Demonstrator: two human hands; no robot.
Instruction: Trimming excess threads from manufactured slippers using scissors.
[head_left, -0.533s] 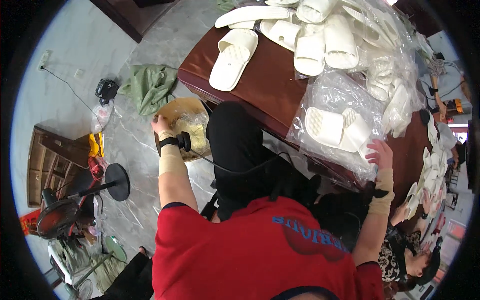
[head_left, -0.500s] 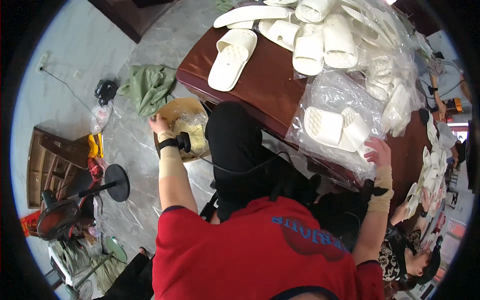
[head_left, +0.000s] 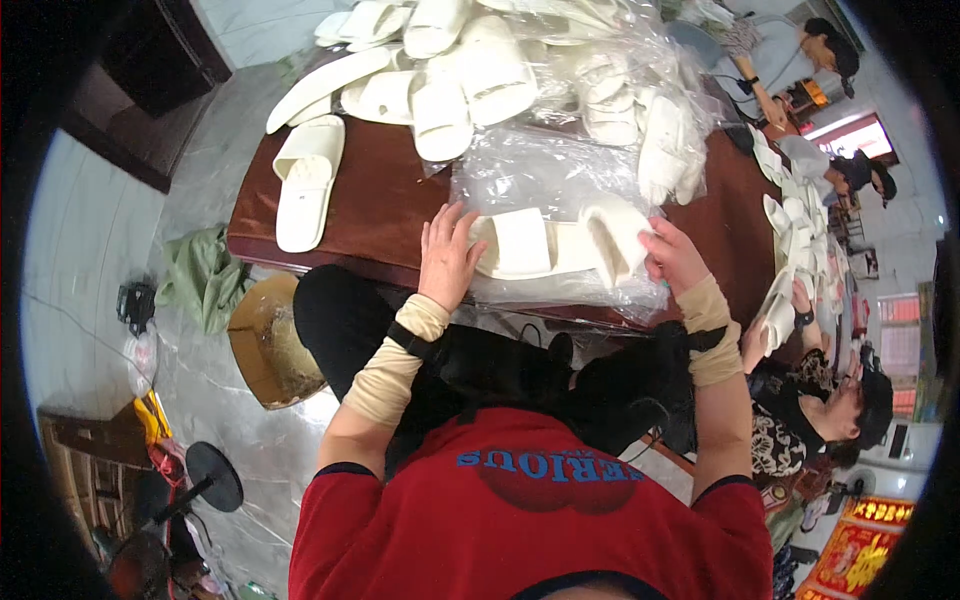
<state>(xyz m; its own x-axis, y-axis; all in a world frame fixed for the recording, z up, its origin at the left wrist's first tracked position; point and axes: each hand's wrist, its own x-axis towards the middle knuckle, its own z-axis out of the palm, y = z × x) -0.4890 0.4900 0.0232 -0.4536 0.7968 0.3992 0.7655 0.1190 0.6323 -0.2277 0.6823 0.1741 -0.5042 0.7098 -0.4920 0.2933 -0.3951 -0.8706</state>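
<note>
Two white slippers lie end to end on a clear plastic bag (head_left: 540, 165) at the table's near edge. My left hand (head_left: 445, 262) is at the outer end of the left slipper (head_left: 515, 243), its fingers stretched out and its thumb near the slipper's edge. At the other end, my right hand (head_left: 676, 258) is closed on the edge of the right slipper (head_left: 612, 240), which looks tipped up on its side. Both my wrists wear beige wraps and black straps.
A single white slipper (head_left: 308, 185) lies at the left of the brown table (head_left: 380, 195). Behind is a pile of bagged slippers (head_left: 495, 75). On the floor at left stand an open cardboard box (head_left: 255, 345) and a green cloth bag (head_left: 203, 275). A co-worker (head_left: 825, 410) handles slippers at right.
My left hand has come from the cardboard box on the floor to the left slipper. My right hand now grips the right slipper, and the pair lies straighter. The view has turned rightward.
</note>
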